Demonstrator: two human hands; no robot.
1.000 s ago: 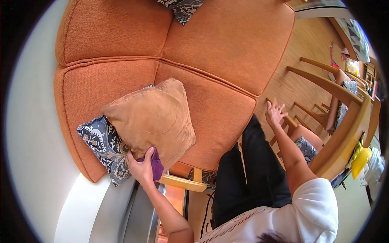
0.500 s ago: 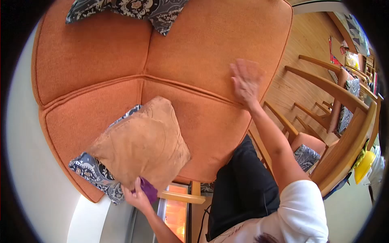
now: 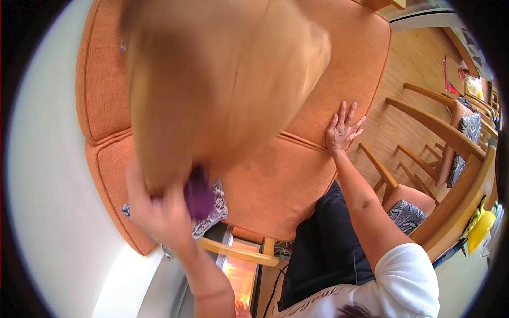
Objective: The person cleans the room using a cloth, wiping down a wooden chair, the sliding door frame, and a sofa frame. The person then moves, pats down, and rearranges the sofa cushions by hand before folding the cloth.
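Observation:
My left hand (image 3: 164, 212) is closed on the lower corner of a tan cushion (image 3: 228, 79), which is lifted up close to the camera and smeared by motion. A crumpled purple cloth (image 3: 200, 196) is bunched in the same hand. Below it, a dark patterned cushion (image 3: 220, 206) lies on the orange sofa (image 3: 265, 196), mostly covered by my hand and the cloth. My right hand (image 3: 345, 127) rests flat on the sofa's right edge, fingers spread, holding nothing.
Wooden chairs with orange seats (image 3: 408, 196) stand on the wood floor (image 3: 408, 122) to the right. A yellow object (image 3: 480, 230) hangs by the wooden table edge. A wooden bar (image 3: 238, 252) runs below the sofa front. A pale wall (image 3: 47, 175) borders the left.
The tan cushion has been lifted off the patterned cushion toward the camera by my left hand. My right hand has come to rest at the sofa's right edge.

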